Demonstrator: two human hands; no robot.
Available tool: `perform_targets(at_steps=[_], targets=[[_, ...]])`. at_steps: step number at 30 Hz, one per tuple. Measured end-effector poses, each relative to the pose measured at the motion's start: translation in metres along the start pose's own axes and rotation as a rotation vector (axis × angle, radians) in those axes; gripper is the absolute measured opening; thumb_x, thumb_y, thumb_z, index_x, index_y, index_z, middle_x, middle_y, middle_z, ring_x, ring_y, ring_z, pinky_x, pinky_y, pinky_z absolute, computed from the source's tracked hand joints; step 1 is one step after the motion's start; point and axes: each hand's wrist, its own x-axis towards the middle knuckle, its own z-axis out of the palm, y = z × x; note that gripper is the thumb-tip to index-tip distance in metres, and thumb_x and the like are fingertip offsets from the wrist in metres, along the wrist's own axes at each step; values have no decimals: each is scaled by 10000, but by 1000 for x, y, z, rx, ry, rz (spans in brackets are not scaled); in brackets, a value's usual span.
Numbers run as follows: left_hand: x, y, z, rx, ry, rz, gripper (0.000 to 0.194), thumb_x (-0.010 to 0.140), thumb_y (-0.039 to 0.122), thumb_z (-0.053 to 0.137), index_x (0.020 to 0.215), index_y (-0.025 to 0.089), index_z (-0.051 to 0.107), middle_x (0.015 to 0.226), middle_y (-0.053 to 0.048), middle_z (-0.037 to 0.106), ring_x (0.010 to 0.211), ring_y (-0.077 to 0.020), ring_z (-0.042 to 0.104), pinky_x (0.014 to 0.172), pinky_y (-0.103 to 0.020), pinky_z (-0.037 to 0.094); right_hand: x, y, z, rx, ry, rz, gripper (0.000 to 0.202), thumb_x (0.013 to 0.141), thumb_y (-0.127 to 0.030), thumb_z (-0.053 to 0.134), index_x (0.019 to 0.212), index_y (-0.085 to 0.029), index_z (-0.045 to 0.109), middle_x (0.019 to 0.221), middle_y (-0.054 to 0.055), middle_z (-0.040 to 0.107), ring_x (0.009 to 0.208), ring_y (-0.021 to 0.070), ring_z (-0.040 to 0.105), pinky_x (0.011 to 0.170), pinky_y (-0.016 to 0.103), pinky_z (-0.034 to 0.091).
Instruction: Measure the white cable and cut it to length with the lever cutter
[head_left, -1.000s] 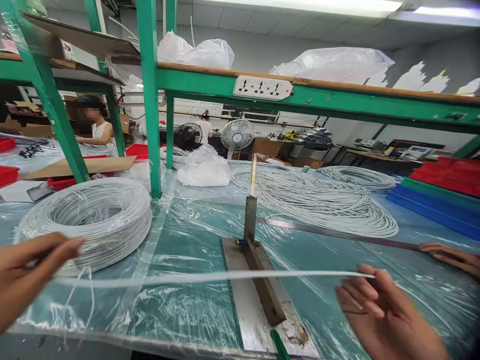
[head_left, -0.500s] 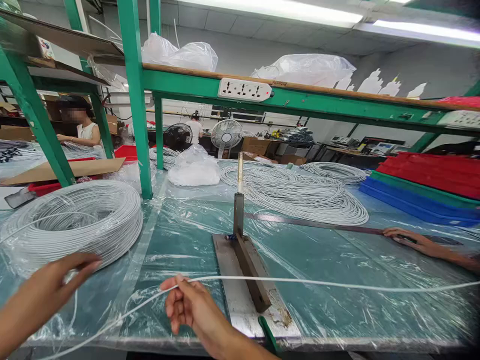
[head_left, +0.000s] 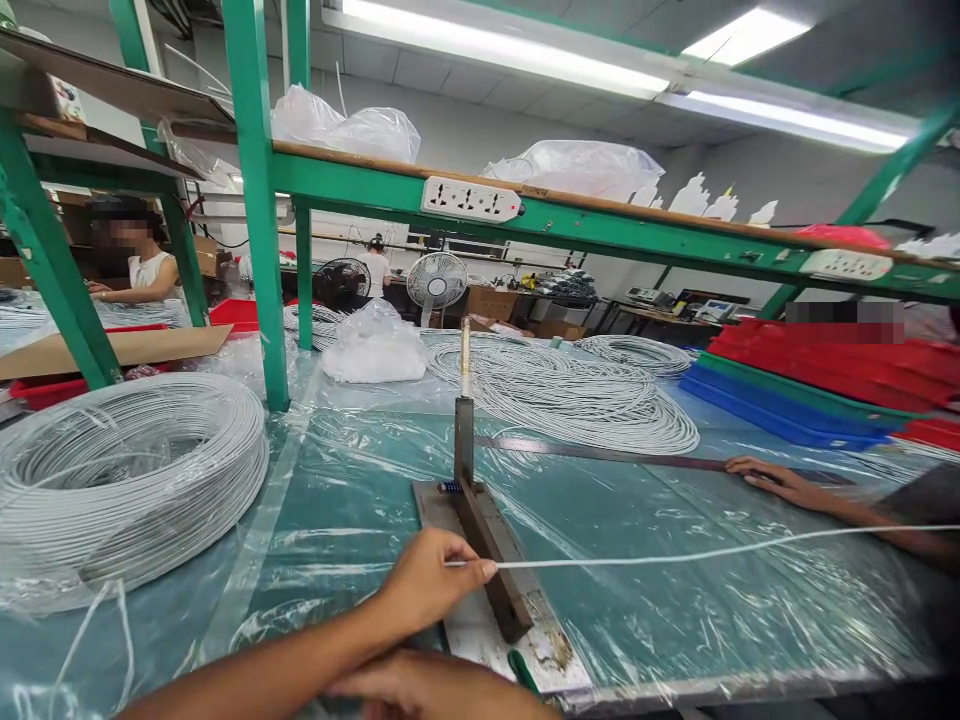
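Observation:
My left hand [head_left: 442,580] pinches a thin white cable [head_left: 637,560] between thumb and fingers, over the steel base of a lever cutter [head_left: 491,560]. From that pinch the cable runs right, above the plastic-covered table, and leaves the view at the right edge. Low in front, my right hand [head_left: 442,688] is partly under my left forearm and smeared by motion; its fingers cannot be made out. The cutter's arm with its upright handle stands behind my left hand.
A large wrapped coil of white cable [head_left: 150,480] lies left, with loose coils [head_left: 570,395] behind the cutter. A co-worker's hand [head_left: 772,480] rests on a long metal ruler [head_left: 600,452] at right. Stacked red, green and blue trays [head_left: 795,390] stand beyond. A green shelf post [head_left: 259,200] rises left.
My left hand has moved right from near the big coil and now grips the cable by the cutter. My right hand has let go of the cable and dropped lower. The view has shifted slightly.

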Motion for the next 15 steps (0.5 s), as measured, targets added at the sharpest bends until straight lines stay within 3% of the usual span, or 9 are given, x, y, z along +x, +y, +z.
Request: perform_targets(at_steps=[2,3,5,6,8,10,12,15], targets=[[0,-7,2,-119,-2,54,329,731,394,593,745,82,696,658,-34,630,628,-144,506,571,-226,338,-28,-24,-31,-42,-77,-15,307,809,-307,560,1024,-127,683,620,-22,545,495,50,459,480,150,355],[-1,-9,2,-157,-26,79,295,732,365,592,721,86,686,639,-21,610,607,-131,487,560,-219,330,-39,-38,-51,-7,-25,-21,337,844,-343,515,1024,-109,678,604,-13,553,474,56,473,472,157,374],[-5,-9,1,-126,-50,98,258,762,325,563,706,100,675,584,3,551,552,-108,437,523,-210,292,-50,-64,-98,46,328,-114,377,855,-411,502,984,-94,662,529,-24,543,425,61,477,449,159,379],[-7,-8,1,-50,-44,95,253,785,318,542,726,113,679,549,14,515,525,-103,412,508,-212,268,-50,-74,-123,50,623,-168,366,868,-405,492,1003,-99,641,499,-45,518,409,48,454,450,145,364],[-11,-7,0,166,-18,82,244,828,304,501,853,153,691,514,24,485,496,-113,401,507,-225,251,-41,-88,-174,58,875,-205,347,900,-367,453,1122,-119,551,518,-76,495,433,22,434,473,108,335],[-13,-6,0,407,-26,125,264,869,262,438,987,190,663,582,-4,555,548,-150,475,552,-244,288,-24,-90,-218,77,969,-157,348,925,-342,398,1154,-97,492,550,-71,505,433,20,430,480,116,331],[-12,-5,0,594,-56,162,282,880,197,378,1001,179,633,701,-53,614,628,-185,532,593,-265,312,-4,-84,-251,104,1006,-73,359,939,-350,346,1117,-71,483,559,-53,516,397,32,410,466,147,338],[-7,-5,4,533,-32,172,213,848,133,385,821,153,595,762,-62,594,670,-172,521,593,-257,303,21,-74,-280,151,1014,13,406,940,-418,317,1079,-79,492,632,-8,567,388,44,393,487,187,380]])
